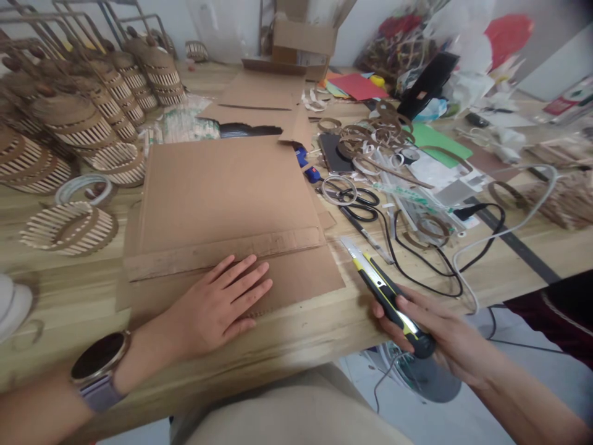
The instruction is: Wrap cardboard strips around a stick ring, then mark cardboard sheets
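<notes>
My left hand (225, 303) lies flat with its fingers spread on a cardboard sheet (306, 278) near the table's front edge. Its fingertips touch or nearly touch a narrow cardboard strip (185, 258), which lies across the larger cardboard piece (227, 191). Wrapped around a black and yellow utility knife (382, 287), my right hand (426, 321) is at the table's front edge, to the right of the cardboard. The knife's blade is out and points up and to the left, apart from the cardboard.
Slatted baskets (74, 117) crowd the back left. Scissors (359, 204), a phone (336, 153), a blue glue gun (306, 165), cardboard rings (377, 133) and a black cable (445, 272) lie at the right. An open carton (303, 37) stands behind. Dark clothing (556, 321) shows at far right.
</notes>
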Available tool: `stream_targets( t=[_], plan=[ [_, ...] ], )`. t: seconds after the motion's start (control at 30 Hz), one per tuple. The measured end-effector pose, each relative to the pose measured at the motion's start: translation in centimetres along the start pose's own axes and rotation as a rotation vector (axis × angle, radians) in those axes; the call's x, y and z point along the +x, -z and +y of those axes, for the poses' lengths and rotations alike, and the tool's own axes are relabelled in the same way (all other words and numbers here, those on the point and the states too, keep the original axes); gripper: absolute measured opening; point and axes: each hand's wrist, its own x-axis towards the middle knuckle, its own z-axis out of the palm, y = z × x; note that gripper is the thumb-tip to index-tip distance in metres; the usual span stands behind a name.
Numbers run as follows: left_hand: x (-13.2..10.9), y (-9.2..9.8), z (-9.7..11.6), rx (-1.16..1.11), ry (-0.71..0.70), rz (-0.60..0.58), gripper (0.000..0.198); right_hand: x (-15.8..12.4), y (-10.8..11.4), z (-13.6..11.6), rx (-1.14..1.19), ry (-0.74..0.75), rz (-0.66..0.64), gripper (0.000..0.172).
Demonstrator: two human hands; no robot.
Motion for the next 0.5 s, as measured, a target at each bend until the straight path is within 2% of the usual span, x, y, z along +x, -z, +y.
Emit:
stream_targets(
  t=[0.13, 0.3, 0.5],
  plan=[
    [0.0, 0.0, 0.0, 0.001, 0.002, -0.011, 0.054, 0.3, -0.9, 0.0, 0.013, 0.016, 0.086, 0.034],
    [0.0, 0.0, 0.0, 0.001, 0.004, -0.012, 0.054, 0.9, -1.5, -0.1, -0.051, 0.02, 0.141, 0.045],
    [0.1, 0.1, 0.0, -0.016, 0.006, -0.001, 0.054, 1.0, -1.2, -0.4, 0.014, -0.002, 0.154, 0.034]
  ],
)
